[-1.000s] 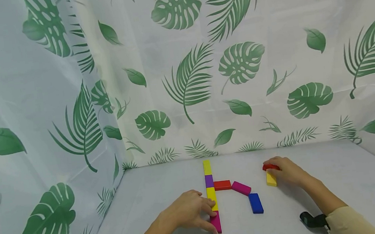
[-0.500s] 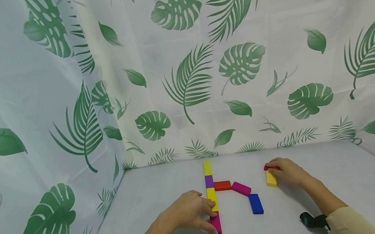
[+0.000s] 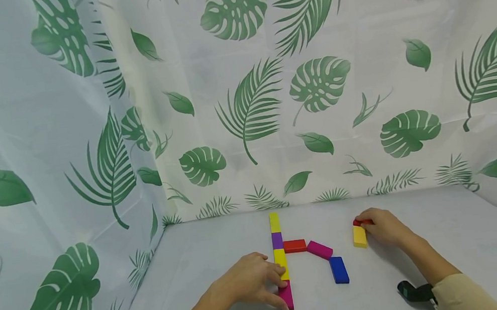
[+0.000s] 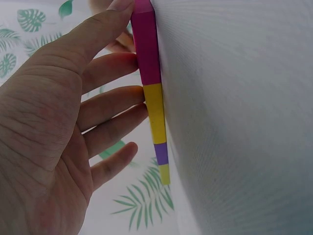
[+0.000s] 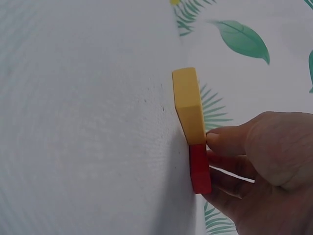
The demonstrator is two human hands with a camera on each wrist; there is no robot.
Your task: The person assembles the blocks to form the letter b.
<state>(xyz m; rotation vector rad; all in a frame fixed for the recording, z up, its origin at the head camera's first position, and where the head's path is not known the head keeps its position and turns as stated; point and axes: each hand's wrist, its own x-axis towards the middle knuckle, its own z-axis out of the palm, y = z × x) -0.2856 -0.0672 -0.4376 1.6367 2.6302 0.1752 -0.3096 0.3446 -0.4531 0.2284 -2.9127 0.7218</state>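
A straight row on the table is made of a magenta block [image 3: 287, 297], a yellow block [image 3: 282, 256], a purple block [image 3: 277, 240] and another yellow block [image 3: 274, 221] at the far end. Fingertips of my left hand [image 3: 250, 278] touch the magenta and nearer yellow blocks, with the thumb by the magenta block's near end. My right hand [image 3: 385, 226] pinches a small red block [image 5: 199, 169], largely covered in the head view. That red block abuts the far end of a separate yellow block [image 3: 359, 237].
Off the purple block's right side runs a curve: a red block [image 3: 295, 246], a magenta block [image 3: 319, 249] and a blue block [image 3: 340, 270]. Behind the white table [image 3: 221, 238] hangs a leaf-printed curtain [image 3: 272, 122], which also rises on the left.
My right hand has shifted the red block slightly to the right, along the far end of the separate yellow block. The left hand and the other blocks look unmoved.
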